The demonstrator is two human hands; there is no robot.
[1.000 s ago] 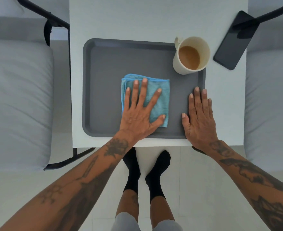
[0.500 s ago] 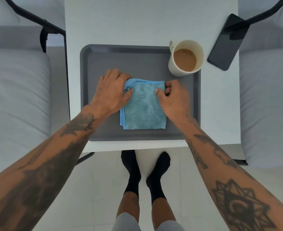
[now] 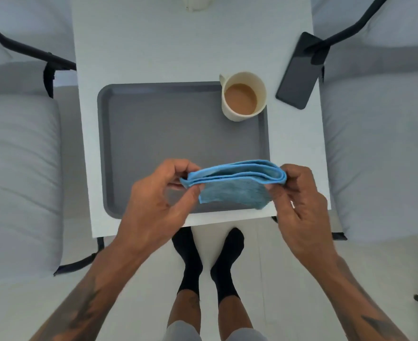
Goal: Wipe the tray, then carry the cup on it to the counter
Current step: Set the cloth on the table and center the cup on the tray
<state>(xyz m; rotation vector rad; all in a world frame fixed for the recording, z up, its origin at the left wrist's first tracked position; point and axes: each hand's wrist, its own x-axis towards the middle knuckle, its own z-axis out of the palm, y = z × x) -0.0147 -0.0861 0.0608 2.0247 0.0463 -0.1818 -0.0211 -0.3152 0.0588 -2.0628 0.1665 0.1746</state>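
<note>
While both hands pinch the folded cloth [image 3: 232, 183], it seemingly clears the tray [image 3: 153, 134].

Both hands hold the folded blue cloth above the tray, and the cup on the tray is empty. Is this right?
Not quite. In the head view the cup holds a light brown drink. The rest stands: the left hand and right hand hold the folded blue cloth above the tray.

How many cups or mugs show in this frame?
2. One cup with milky coffee stands in the tray's far right corner. A second pale vessel, possibly a mug, is cut off at the table's far edge.
</note>
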